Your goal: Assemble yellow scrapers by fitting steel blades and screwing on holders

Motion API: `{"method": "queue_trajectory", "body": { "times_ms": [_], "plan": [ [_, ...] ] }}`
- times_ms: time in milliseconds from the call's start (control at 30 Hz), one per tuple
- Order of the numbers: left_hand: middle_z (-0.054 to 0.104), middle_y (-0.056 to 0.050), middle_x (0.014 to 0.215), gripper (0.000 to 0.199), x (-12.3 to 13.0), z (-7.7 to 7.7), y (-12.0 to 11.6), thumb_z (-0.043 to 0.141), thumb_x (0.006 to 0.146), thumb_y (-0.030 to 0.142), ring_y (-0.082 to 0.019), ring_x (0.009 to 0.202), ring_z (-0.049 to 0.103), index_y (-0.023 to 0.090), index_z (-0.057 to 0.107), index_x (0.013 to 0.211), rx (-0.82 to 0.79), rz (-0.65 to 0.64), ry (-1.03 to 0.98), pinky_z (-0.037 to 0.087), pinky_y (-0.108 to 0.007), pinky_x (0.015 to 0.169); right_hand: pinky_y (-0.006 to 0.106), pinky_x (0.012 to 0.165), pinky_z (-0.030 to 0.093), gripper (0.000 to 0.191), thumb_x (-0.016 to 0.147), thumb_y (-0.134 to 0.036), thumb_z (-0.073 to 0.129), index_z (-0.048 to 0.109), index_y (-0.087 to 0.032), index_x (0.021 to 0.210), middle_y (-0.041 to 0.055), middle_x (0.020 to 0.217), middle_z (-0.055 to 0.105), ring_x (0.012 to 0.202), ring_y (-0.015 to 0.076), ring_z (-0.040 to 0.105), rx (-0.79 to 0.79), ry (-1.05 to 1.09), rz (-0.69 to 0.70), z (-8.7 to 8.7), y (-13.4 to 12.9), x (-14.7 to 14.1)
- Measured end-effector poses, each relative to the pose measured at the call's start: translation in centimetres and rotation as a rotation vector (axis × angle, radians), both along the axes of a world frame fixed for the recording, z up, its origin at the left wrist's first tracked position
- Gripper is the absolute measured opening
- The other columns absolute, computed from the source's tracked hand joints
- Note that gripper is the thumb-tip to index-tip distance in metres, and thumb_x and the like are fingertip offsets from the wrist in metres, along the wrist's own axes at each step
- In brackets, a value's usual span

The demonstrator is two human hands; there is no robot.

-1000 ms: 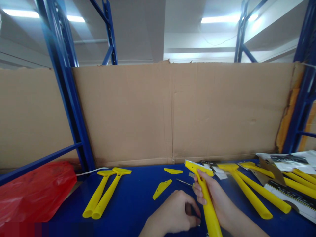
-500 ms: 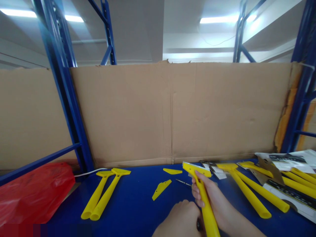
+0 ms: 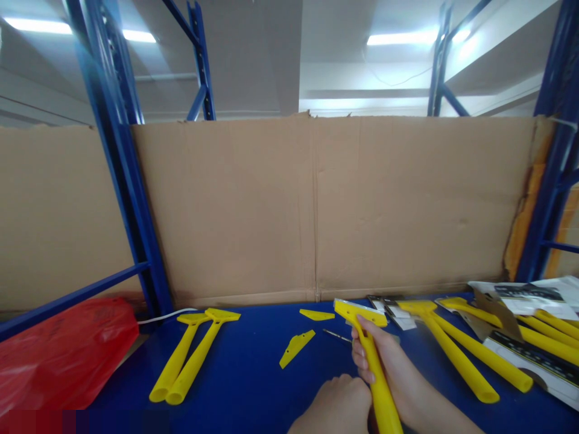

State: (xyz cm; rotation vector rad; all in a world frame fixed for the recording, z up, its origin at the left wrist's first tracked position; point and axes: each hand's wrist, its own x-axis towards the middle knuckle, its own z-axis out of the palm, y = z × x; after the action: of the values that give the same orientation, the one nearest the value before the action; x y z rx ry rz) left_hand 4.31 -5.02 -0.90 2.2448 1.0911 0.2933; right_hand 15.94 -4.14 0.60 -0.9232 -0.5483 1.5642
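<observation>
My right hand is wrapped round the handle of a yellow scraper, thumb just below its wide head. A clear or metallic strip runs along the head's top edge. My left hand is closed in a fist beside the handle's lower part; what it holds, if anything, is hidden. Beyond the hands lie two loose yellow plates, one flat and one angled with small holes. A thin metal rod rests on the blue tabletop, left of the scraper's head.
Two yellow scrapers lie at left beside a red plastic bag. More scrapers lie at right, near an opened carton holding several. Small packets lie behind. A cardboard panel and blue rack posts bound the back.
My left fist has shifted slightly right and down, and the dark thing seen beside it earlier is now mostly hidden. My right hand and the scraper have hardly moved.
</observation>
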Motion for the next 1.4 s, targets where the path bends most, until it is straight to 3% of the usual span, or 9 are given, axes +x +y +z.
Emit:
{"method": "queue_trajectory", "body": {
  "times_ms": [300,433,533,667,767,867,1000,1133,1400],
  "plan": [
    [0.066,-0.010,0.081,0.033,0.5,-1.4,0.3,0.069,0.058,0.021,-0.023,0.067,0.054,0.023,0.070,0.090,0.025,0.002,-0.095,0.041,-0.034,0.063,0.014,0.028,0.027,0.029,0.084,-0.036,0.054,0.055,-0.016,0.063,-0.0054,0.040,0.046,0.029,0.0043,0.036,0.019,-0.071,0.003,-0.1,0.0,-0.1],
    [0.065,-0.010,0.079,0.032,0.3,-0.2,-0.4,0.072,0.053,0.023,-0.021,0.061,0.050,0.021,0.070,0.085,-0.045,0.117,-0.019,0.035,-0.030,0.052,0.014,0.028,0.027,0.028,0.085,-0.035,0.053,0.055,-0.016,0.064,-0.0054,0.041,0.047,0.028,0.0045,0.036,0.019,-0.071,0.004,0.0,0.0,-0.1],
    [0.061,-0.003,0.066,0.015,-0.2,0.7,-0.5,0.067,0.058,0.022,-0.013,0.050,0.044,0.022,0.068,0.073,-0.173,0.149,-0.130,0.029,-0.025,0.045,0.014,0.027,0.027,0.027,0.084,-0.035,0.054,0.054,-0.017,0.064,-0.0059,0.040,0.046,0.028,0.0046,0.035,0.011,-0.083,-0.012,0.0,0.0,-0.1],
    [0.049,0.005,0.050,0.007,-1.6,1.4,1.3,0.060,0.059,0.013,-0.007,0.044,0.036,0.018,0.065,0.061,-0.265,0.076,-0.275,0.024,-0.021,0.043,0.014,0.028,0.029,0.027,0.084,-0.035,0.054,0.054,-0.017,0.064,-0.0055,0.039,0.046,0.029,0.0054,0.037,0.027,-0.126,-0.020,0.0,0.0,-0.2],
    [0.043,0.007,0.045,0.005,-2.8,1.9,3.2,0.062,0.063,0.019,-0.006,0.042,0.033,0.016,0.065,0.065,-0.247,0.246,-0.394,0.023,-0.021,0.043,0.015,0.028,0.030,0.026,0.083,-0.036,0.056,0.054,-0.017,0.066,-0.0053,0.041,0.048,0.031,0.0062,0.040,0.037,-0.161,-0.035,0.1,-0.1,-0.3],
    [0.053,0.002,0.058,0.016,-3.5,2.3,4.4,0.065,0.066,0.030,-0.009,0.051,0.044,0.015,0.065,0.070,-0.194,0.399,-0.683,0.032,-0.021,0.046,0.015,0.028,0.030,0.025,0.082,-0.037,0.057,0.054,-0.017,0.067,-0.0058,0.042,0.047,0.031,0.0060,0.039,0.037,-0.183,-0.031,0.1,-0.3,-0.5],
    [0.064,-0.007,0.085,0.017,-3.2,2.1,4.7,0.071,0.062,0.030,-0.018,0.080,0.058,0.015,0.068,0.068,-0.063,0.452,-0.917,0.045,-0.027,0.069,0.014,0.028,0.030,0.025,0.084,-0.037,0.054,0.052,-0.018,0.068,-0.0067,0.042,0.046,0.032,0.0061,0.039,0.032,-0.206,-0.017,-0.1,-0.6,-0.8],
    [0.063,-0.008,0.096,0.016,-2.3,1.5,4.4,0.071,0.064,0.031,-0.021,0.091,0.059,0.016,0.069,0.067,-0.018,0.476,-0.985,0.046,-0.027,0.074,0.014,0.028,0.029,0.027,0.082,-0.039,0.056,0.052,-0.018,0.067,-0.0072,0.041,0.045,0.032,0.0060,0.040,0.028,-0.270,-0.014,-0.3,-0.8,-1.3],
    [0.064,-0.006,0.091,0.014,-2.1,1.7,4.2,0.072,0.062,0.030,-0.020,0.087,0.060,0.017,0.068,0.064,-0.018,0.472,-1.004,0.046,-0.027,0.072,0.014,0.026,0.030,0.029,0.084,-0.042,0.054,0.053,-0.019,0.066,-0.0065,0.041,0.047,0.029,0.0057,0.040,0.032,-0.358,-0.034,-0.1,-1.4,-2.0]
  ]
}}
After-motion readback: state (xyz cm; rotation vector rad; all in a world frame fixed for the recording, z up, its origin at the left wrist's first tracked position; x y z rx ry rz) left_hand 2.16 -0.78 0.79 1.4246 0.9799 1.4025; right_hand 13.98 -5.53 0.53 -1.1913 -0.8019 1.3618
